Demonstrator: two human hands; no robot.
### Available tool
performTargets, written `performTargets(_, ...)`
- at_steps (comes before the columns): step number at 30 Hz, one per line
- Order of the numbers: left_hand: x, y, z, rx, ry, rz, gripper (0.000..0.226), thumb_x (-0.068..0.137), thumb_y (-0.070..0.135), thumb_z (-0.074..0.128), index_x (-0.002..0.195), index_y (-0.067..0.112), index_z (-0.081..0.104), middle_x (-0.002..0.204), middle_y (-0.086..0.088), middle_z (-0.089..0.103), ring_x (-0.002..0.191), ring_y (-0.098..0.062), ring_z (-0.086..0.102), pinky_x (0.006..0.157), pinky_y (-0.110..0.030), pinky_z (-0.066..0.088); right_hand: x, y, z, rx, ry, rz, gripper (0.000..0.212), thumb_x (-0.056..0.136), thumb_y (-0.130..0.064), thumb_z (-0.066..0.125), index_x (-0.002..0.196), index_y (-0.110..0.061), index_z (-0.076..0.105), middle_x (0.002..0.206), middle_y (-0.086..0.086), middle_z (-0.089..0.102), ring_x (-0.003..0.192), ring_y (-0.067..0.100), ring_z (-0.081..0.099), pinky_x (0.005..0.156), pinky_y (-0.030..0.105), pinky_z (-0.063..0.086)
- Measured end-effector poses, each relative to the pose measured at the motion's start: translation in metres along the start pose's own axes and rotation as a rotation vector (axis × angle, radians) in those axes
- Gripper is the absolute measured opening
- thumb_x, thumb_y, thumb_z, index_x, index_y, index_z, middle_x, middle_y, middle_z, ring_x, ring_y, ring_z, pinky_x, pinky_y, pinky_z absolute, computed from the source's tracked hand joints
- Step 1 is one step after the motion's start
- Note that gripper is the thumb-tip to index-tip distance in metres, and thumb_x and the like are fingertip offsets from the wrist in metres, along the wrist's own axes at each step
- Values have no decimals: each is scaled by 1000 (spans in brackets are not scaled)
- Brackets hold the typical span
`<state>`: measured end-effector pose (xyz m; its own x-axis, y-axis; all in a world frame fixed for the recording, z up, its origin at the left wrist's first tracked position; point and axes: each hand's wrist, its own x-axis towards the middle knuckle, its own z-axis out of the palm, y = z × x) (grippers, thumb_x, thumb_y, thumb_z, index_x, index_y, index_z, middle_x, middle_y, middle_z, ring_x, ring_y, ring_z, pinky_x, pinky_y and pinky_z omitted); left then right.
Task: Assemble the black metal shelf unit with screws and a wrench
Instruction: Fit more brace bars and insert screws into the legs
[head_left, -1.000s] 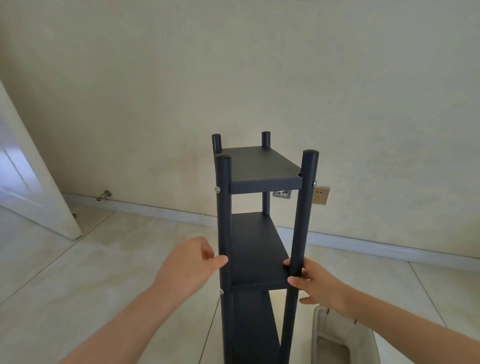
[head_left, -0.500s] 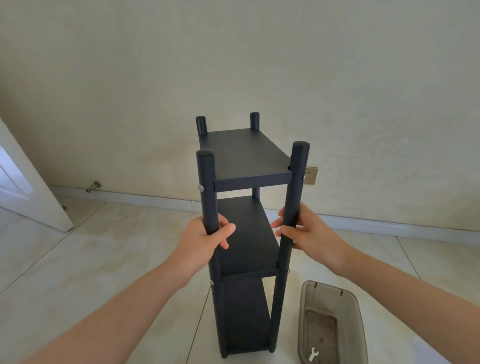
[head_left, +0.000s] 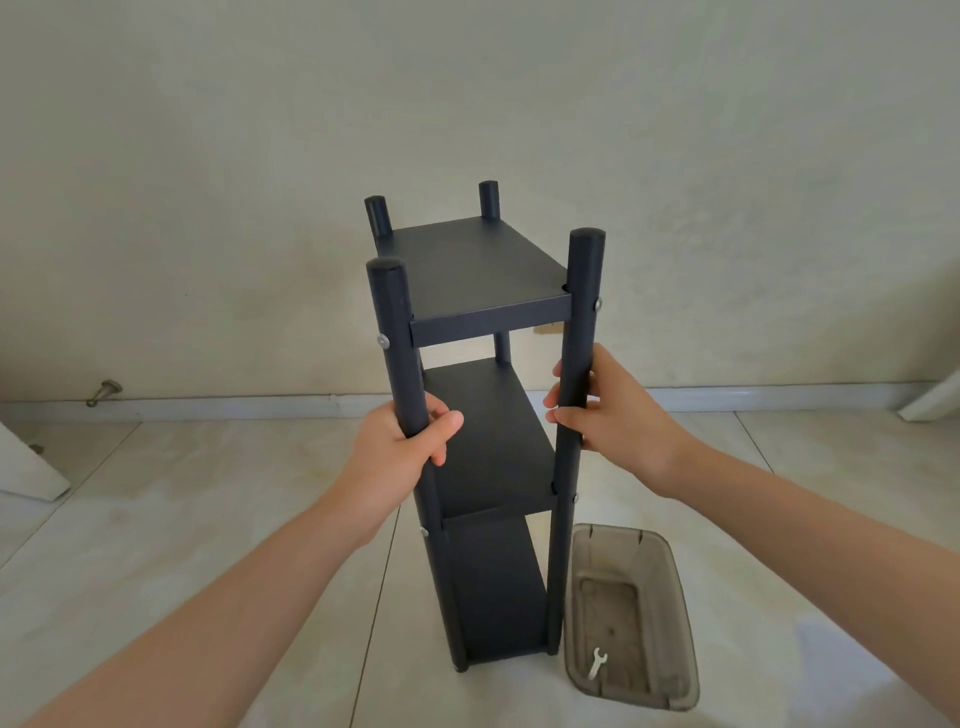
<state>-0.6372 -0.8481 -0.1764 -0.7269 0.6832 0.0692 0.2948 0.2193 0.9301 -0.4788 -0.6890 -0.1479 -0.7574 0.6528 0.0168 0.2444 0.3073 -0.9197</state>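
Observation:
The black metal shelf unit (head_left: 478, 270) stands upright on the tiled floor, with three shelves between four round posts and silver screw heads at the joints. My left hand (head_left: 400, 452) grips the near left post between the top and middle shelves. My right hand (head_left: 618, 415) grips the near right post at about the same height. A small silver wrench (head_left: 596, 662) lies inside a grey translucent plastic bin (head_left: 675, 587) on the floor, just right of the shelf's foot.
A pale wall with a white baseboard (head_left: 208, 405) runs behind the shelf. A metal door stop (head_left: 104, 391) sticks out low on the wall at the left. A white door edge (head_left: 26, 467) shows at far left.
Both hands slid up the near posts and now wrap them. The view tilted down, so the shelf's foot, the bin and the wrench came into sight.

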Motion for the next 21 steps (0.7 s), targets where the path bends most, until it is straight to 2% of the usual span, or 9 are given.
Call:
performTargets(5, 12, 4, 2, 49, -47, 25, 28, 94, 30, 64, 68, 20, 59, 57, 0, 58, 58, -8, 60, 72, -23, 46, -12, -1, -11, -39, -40, -12, 27, 96, -6, 57, 116, -20, 46, 103, -1, 65, 102, 16, 64, 90, 33, 55)
performTargets(9, 14, 4, 3, 0, -33, -23, 28, 94, 34, 64, 75, 14, 64, 53, 3, 53, 52, -8, 56, 69, -23, 46, -25, -4, -12, -88, -76, -24, 26, 98, -13, 56, 119, -21, 43, 108, -2, 63, 104, 15, 63, 89, 31, 54)
performTargets(14, 8, 8, 3, -4, -35, -8, 30, 93, 38, 64, 72, 16, 63, 52, 2, 53, 51, -7, 55, 69, -25, 45, -36, -7, -17, -53, -76, -46, 23, 98, -17, 55, 117, -24, 45, 108, -1, 64, 106, 19, 63, 93, 35, 54)
performTargets(21, 6, 18, -10, -136, 55, 9, 28, 92, 37, 66, 76, 15, 62, 51, 2, 48, 50, -12, 48, 70, -33, 48, -35, -20, -18, 70, -92, -80, 23, 95, -18, 61, 113, -30, 52, 105, -3, 69, 92, 12, 71, 81, 27, 60)
